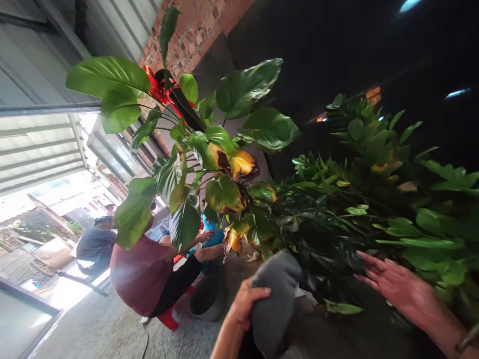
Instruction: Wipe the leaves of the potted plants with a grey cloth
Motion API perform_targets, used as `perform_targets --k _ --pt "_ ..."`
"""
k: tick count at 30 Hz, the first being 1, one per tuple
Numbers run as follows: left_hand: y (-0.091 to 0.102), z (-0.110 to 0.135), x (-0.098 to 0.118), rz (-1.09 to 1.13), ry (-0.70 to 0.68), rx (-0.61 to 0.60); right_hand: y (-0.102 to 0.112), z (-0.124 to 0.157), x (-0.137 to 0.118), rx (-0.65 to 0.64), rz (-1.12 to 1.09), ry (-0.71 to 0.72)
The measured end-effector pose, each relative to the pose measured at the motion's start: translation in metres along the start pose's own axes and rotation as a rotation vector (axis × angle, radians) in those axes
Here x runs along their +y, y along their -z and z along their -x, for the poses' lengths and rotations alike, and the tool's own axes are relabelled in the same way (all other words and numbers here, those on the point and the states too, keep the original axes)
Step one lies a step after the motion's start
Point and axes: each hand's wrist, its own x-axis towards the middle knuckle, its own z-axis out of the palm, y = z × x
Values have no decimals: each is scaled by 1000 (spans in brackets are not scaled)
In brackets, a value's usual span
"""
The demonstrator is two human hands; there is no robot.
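This looks like a semi-open shed or workshop: corrugated metal sheeting (112, 25) overhead, a bare brick wall (196, 37), a rough concrete floor (183, 341) with a dark bucket (205, 299) and low red stool (169, 319), and one side open to daylight.

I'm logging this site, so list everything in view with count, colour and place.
Broad-leaved plant: one, green with yellow-brown leaves, centre
Dense foliage: count unclear, dark green, right
Ribbon: one, red, upper left
Pole: one, dark, beside the ribbon
Cloth: one, grey, bottom centre
Bucket: one, dark, left of the cloth
Seated person: one, maroon top, lower left
Stool: one, red, under the seated person
Farther person: at least one, bluish top, far left
Blue object: one, partly hidden behind leaves
Brick wall: one, reddish, top
Metal roofing: panels uncounted, grey, upper left
Floor: one, grey, lower left
Left hand: one, bare, holding the cloth
Right hand: one, bare, open near the foliage
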Motion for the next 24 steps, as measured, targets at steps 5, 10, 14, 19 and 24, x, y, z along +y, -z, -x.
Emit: perform_targets --k 5,10,14,19,24 --pt "-11 -11 72 188 -267 194 -10 0 4 29 -23 -26" --pt "-28 -40 41 56 -208 156 -17 2 8 0 -42 -41" --pt "-2 -17 4 24 -21 -43 -8 0 4 -24 -19 -28" --pt "15 -5 45 302 -96 -45 -1 -7 7 -33 -41 14" --pt "-24 -35 48 318 -116 133 -9 -4 11 -53 -51 3"
